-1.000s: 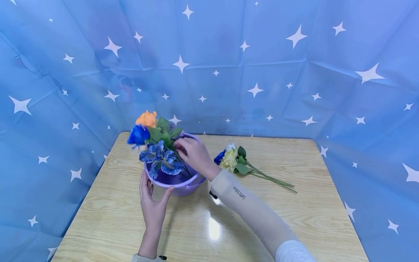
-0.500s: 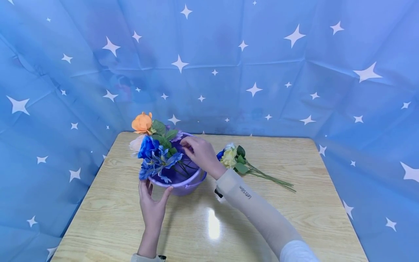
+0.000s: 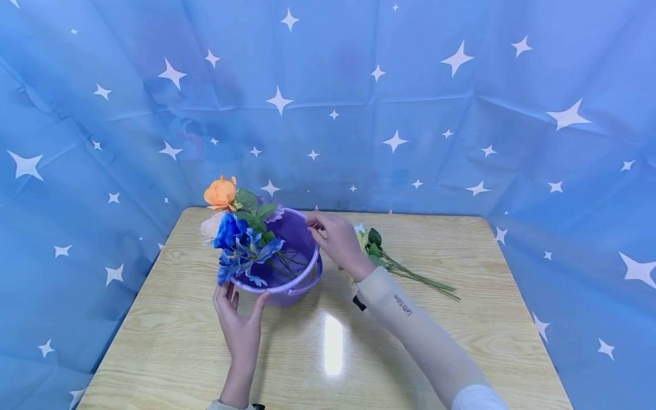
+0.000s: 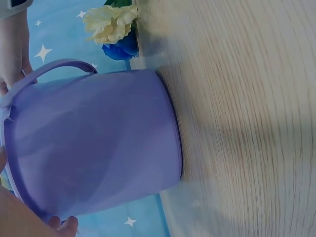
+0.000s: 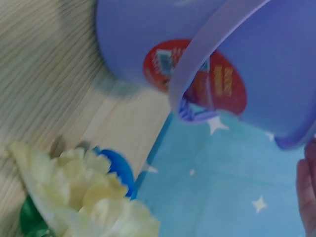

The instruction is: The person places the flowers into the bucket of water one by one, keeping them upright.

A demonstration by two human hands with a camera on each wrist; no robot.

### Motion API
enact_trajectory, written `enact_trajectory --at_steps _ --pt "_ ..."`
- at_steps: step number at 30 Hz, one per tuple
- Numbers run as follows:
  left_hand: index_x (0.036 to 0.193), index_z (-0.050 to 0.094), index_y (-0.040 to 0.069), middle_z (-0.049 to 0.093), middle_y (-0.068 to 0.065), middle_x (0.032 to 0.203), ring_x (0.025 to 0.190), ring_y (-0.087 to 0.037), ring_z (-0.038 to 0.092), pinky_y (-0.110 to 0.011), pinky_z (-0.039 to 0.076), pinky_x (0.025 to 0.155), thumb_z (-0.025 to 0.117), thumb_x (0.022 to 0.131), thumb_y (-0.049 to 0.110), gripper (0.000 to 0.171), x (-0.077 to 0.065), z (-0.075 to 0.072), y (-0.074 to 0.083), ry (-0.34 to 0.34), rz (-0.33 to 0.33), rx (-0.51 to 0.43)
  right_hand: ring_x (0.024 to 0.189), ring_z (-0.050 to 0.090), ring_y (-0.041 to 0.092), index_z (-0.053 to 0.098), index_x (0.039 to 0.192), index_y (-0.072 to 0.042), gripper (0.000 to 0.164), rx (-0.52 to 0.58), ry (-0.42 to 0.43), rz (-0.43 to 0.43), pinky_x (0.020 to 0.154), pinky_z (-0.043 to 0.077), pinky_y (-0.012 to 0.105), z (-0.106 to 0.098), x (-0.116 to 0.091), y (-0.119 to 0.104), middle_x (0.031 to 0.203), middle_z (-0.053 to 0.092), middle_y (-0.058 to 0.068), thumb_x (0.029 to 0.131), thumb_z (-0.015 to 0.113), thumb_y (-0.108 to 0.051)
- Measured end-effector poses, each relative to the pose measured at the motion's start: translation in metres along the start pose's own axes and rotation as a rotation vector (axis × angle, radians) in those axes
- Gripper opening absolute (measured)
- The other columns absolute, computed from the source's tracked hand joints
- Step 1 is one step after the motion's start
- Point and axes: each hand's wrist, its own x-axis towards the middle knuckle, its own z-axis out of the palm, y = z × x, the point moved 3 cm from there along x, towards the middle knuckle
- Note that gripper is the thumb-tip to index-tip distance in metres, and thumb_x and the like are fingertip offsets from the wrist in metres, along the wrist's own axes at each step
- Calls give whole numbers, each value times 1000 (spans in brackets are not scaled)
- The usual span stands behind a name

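Note:
A purple bucket (image 3: pixel 283 298) stands on the table, holding artificial flowers that lean over its left rim. Among them are an orange rose (image 3: pixel 221 193), a blue rose (image 3: pixel 230 230) and a ruffled blue flower (image 3: pixel 246 259). My left hand (image 3: pixel 240 333) holds the bucket's near left side, thumb at the rim and fingers round the wall. At the right rim is my right hand (image 3: pixel 339 242), its fingers loosely bent with no flower between them. Whether its fingertips touch the rim I cannot tell. In the right wrist view, the bucket's handle (image 5: pixel 212 35) hangs across a red label (image 5: pixel 229 91).
More artificial flowers lie right of the bucket, their green stems (image 3: pixel 422 281) pointing to the near right. A pale yellow bloom (image 5: pixel 94 197) and a blue bloom (image 5: pixel 118 170) lie close to the bucket. A blue star-patterned cloth (image 3: pixel 353 165) hangs behind the wooden table (image 3: pixel 461 353).
My right hand has let go of the flower stems and moved right to the bucket's rim. The flowers have settled leftward. My left hand stays on the bucket.

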Motion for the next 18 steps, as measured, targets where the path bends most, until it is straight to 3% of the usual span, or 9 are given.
enact_trajectory --at_steps 10,18 --pt "146 32 -3 31 -13 151 142 -29 37 -39 37 121 81 78 1 84 -12 6 8 16 41 -13 85 72 16 71 107 -10 13 -31 43 98 74 63 29 -21 -23 40 99 75 5 95 67 -15" --pt "158 14 4 10 -18 165 151 -39 20 -48 26 124 80 81 5 102 -25 16 11 -36 37 1 86 71 17 70 110 -9 16 -48 47 228 75 64 34 -36 -45 75 100 75 5 98 65 -18"
